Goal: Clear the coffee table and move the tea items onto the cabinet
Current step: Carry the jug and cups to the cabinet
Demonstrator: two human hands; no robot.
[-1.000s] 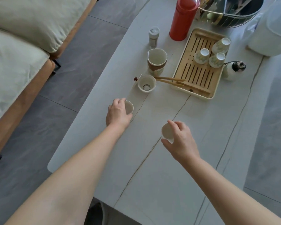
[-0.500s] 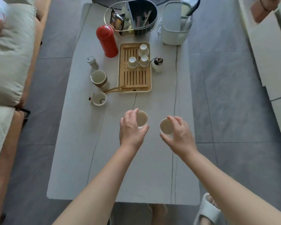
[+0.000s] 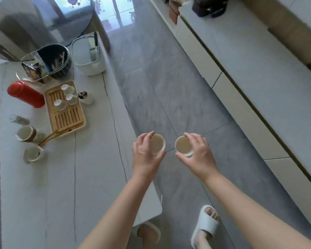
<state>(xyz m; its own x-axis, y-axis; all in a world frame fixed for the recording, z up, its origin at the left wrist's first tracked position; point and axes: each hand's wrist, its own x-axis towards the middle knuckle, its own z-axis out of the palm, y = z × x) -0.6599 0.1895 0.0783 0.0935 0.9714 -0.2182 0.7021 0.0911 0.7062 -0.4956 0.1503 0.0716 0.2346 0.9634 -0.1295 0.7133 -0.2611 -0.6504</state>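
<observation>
We see two cream cups (image 3: 157, 143) (image 3: 183, 146), a red flask (image 3: 25, 94), a tan slatted bamboo tray (image 3: 66, 112) bearing small white cups (image 3: 68, 97), a pale grey table (image 3: 61, 177) veined with thin dark lines, grey marbled floor tiles (image 3: 169, 97), a white cabinet (image 3: 258, 78) and white slippers (image 3: 205, 225).

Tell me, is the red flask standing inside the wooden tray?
No. The red flask stands on the table beside the wooden tray, which holds only three small white cups.
</observation>
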